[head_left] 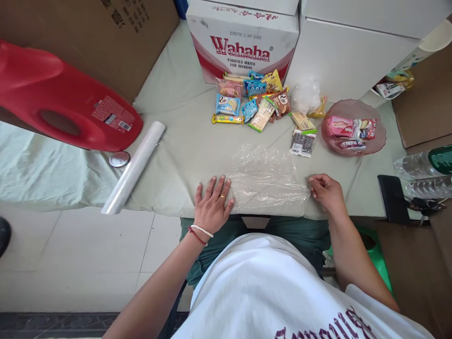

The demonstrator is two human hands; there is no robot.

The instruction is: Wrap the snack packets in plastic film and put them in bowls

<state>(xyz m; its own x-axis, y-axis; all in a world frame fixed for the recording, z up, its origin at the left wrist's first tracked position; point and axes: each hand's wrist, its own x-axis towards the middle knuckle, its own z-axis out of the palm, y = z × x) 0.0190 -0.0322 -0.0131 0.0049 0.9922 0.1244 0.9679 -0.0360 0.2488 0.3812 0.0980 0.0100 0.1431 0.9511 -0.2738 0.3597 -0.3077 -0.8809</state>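
A sheet of clear plastic wrap (268, 181) lies crinkled on the cloth-covered table in front of me. My left hand (212, 202) rests flat with fingers spread at the wrap's left edge. At the opposite edge, my right hand (325, 190) has its fingers curled in, thumb and fingertips pinching the wrap's right side. Beyond the sheet sits a pile of packaged snacks (261, 113). A pink glass bowl (379, 136) with several wrapped snacks stands past my right hand. The roll of plastic wrap (136, 165) lies slantwise to the left.
A large red jug (77, 108) stands at the left beside a round tin-like disc (119, 159). A Wahaha water carton (243, 44) and white boxes (353, 52) line the back. On the right are a black phone (392, 197) and plastic bottles (416, 165).
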